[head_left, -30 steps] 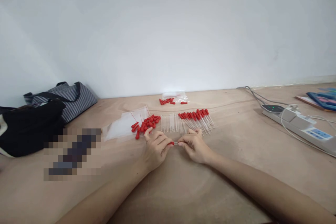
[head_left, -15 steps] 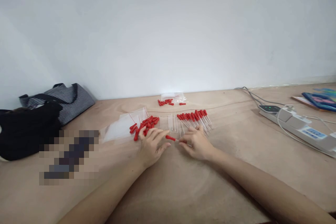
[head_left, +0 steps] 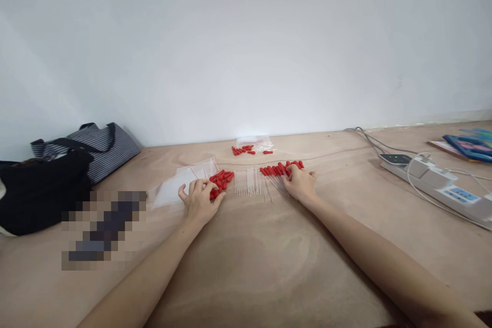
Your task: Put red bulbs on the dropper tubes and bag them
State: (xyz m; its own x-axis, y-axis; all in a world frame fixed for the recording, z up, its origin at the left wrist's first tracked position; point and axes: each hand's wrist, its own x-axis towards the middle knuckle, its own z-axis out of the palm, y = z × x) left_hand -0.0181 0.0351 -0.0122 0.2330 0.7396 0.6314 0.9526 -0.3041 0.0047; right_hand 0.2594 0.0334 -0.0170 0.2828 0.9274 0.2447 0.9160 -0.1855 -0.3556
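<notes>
My left hand [head_left: 200,201] is over the left pile of red rubber bulbs [head_left: 220,179], its fingers spread and curved, thumb and forefinger apart around some bulbs. Clear thin glass tubes [head_left: 248,182] lie side by side between my hands. To their right is a row of droppers [head_left: 274,169], tubes fitted with red bulbs, lying bulb end away from me. My right hand [head_left: 302,184] is at the right part of this row, thumb and forefinger closed at the bulb end of a dropper; its palm and fingers hide several tubes.
Clear plastic bags [head_left: 169,187] lie left of the bulbs. Farther back are a few more red bulbs [head_left: 242,150] and another bag [head_left: 251,140] by the wall. A white power strip [head_left: 442,184] with cables is at right, a black bag [head_left: 46,189] and a striped bag [head_left: 100,143] at left.
My hands have moved apart from the middle. The right carried the dropper right and away to the row; the left moved left over the bulb pile.
</notes>
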